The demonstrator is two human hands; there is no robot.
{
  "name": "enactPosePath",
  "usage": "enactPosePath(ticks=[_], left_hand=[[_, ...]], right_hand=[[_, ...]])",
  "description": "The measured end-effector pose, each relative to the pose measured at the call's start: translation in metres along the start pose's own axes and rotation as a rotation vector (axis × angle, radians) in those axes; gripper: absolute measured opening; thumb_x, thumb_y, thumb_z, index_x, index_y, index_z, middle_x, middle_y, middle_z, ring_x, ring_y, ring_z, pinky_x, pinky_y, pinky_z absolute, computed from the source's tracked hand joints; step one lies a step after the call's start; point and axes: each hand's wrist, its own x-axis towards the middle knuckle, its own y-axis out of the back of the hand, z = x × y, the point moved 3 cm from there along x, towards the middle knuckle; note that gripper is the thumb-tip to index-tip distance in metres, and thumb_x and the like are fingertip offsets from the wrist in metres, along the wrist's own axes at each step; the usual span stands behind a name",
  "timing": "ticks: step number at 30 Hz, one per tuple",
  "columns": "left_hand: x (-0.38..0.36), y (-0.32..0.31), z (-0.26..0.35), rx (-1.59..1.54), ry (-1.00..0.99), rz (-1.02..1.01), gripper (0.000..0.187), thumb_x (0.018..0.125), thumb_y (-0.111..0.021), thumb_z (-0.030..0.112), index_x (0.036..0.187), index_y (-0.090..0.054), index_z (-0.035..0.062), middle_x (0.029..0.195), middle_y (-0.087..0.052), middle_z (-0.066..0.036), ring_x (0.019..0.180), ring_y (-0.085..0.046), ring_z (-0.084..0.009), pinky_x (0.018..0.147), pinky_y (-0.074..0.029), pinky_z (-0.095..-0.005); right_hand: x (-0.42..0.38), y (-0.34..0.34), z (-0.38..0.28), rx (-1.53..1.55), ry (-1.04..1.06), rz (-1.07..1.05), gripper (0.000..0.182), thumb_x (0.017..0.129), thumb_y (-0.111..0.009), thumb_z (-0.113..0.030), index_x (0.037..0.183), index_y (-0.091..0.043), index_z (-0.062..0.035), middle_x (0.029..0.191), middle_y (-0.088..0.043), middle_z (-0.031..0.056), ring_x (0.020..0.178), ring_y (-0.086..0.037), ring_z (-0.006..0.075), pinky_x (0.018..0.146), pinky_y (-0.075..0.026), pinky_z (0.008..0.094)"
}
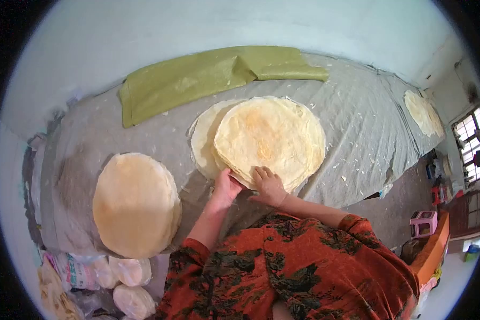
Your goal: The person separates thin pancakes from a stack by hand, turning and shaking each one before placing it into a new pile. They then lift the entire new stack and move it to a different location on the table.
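A stack of thin round flatbreads [290, 133], pale with a browned middle, lies in front of me on the grey cloth. Its left part overlaps another pale flatbread [202, 136] underneath. At the stack's near edge my left hand [226, 188] is closed on the rim, its thumb at the edge and the other fingers partly hidden below. Just beside it, my right hand [270, 188] rests with its fingers on top of the near edge, thumb apart. A second flatbread stack [137, 205] sits to the left, touched by neither hand.
A folded olive-green sheet [186, 82] lies along the wall side of the cloth-covered surface [357, 112]. More flatbread [424, 113] is at the far right end. Bagged round stacks [133, 301] stand at lower left. A pink stool [423, 224] is on the floor at right.
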Motion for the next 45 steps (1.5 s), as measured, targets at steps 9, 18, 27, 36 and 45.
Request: enactPosePath(ticks=[9, 18, 27, 36, 45], left_hand=[[-0.016, -0.008, 0.014, -0.041, -0.082, 0.007, 0.05, 0.087, -0.043, 0.049, 0.102, -0.046, 0.0018, 0.106, -0.05, -0.02, 0.109, -0.046, -0.044, 0.089, -0.038, -0.0626], [-0.033, -0.042, 0.014, -0.305, -0.085, -0.211, 0.068, 0.084, -0.041, 0.059, 0.125, -0.035, 0.004, 0.126, -0.04, -0.019, 0.117, -0.041, -0.0402, 0.092, -0.034, -0.0642], [0.001, 0.062, -0.011, 0.029, -0.349, -0.255, 0.064, 0.086, -0.036, 0.057, 0.131, -0.037, 0.0117, 0.132, -0.041, -0.012, 0.118, -0.042, -0.0311, 0.097, -0.038, -0.0493], [-0.025, -0.022, 0.043, -0.113, -0.309, -0.166, 0.059, 0.087, -0.037, 0.055, 0.126, -0.042, 0.0116, 0.119, -0.051, -0.012, 0.109, -0.048, -0.0304, 0.096, -0.035, -0.0532], [-0.027, -0.024, 0.071, -0.085, -0.391, -0.355, 0.083, 0.08, -0.038, 0.066, 0.137, -0.027, 0.0068, 0.14, -0.032, -0.013, 0.125, -0.034, -0.0328, 0.103, -0.029, -0.0468]], right_hand=[[0.159, 0.151, 0.075, -0.064, -0.094, -0.048, 0.021, 0.071, -0.055, -0.014, 0.088, -0.066, -0.0081, 0.081, -0.063, 0.0195, 0.075, -0.061, 0.0362, 0.071, -0.048, 0.0432], [0.077, 0.146, -0.027, -0.077, 0.374, 0.207, 0.016, 0.072, -0.052, -0.008, 0.088, -0.055, -0.0064, 0.074, -0.058, 0.0111, 0.061, -0.06, 0.0278, 0.051, -0.047, 0.0404], [0.012, 0.01, -0.032, -0.041, 0.286, -0.343, 0.012, 0.07, -0.054, -0.012, 0.081, -0.055, -0.0065, 0.072, -0.058, 0.0126, 0.067, -0.062, 0.0306, 0.055, -0.048, 0.0424], [0.163, 0.258, 0.026, 0.522, -0.151, -0.066, 0.046, 0.066, -0.071, -0.016, 0.106, -0.058, 0.0017, 0.09, -0.064, 0.0096, 0.078, -0.062, 0.0178, 0.071, -0.05, 0.031], [0.114, 0.117, 0.175, 1.348, -0.624, -0.18, 0.047, 0.069, -0.071, -0.009, 0.113, -0.054, 0.0021, 0.1, -0.062, 0.012, 0.085, -0.062, 0.0221, 0.075, -0.052, 0.0363]])
